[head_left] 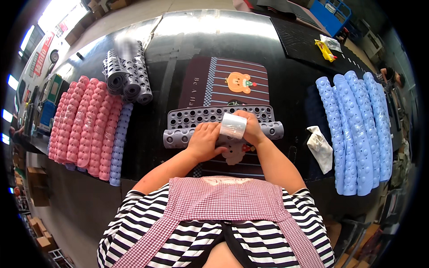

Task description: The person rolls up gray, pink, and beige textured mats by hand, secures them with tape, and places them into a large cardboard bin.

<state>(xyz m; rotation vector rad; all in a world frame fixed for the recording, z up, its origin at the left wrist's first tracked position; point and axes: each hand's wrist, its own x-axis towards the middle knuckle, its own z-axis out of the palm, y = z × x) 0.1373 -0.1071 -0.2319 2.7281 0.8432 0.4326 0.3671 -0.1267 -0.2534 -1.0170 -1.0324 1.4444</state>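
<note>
A grey rubber mat with round holes (pixel 178 138) lies partly rolled across the middle of the table, its flat far strip showing behind the roll. My left hand (pixel 203 142) is closed over the roll, its fingers bent across the top and its thumb toward the middle. In my right hand (pixel 251 127) is a wide roll of clear tape (pixel 233 127), held just above the grey mat. The tape hides part of my left fingertips. Beneath and beyond the grey mat is a dark maroon mat (pixel 196 82) printed with stripes and a bear.
Pink rolled mats (pixel 85 123) and a blue one (pixel 119 145) stand at left, with grey rolled mats (pixel 129 76) behind. Light-blue rolled mats (pixel 357 134) are stacked at right beside a crumpled white wrapper (pixel 320 149). A yellow packet (pixel 325 51) lies far right.
</note>
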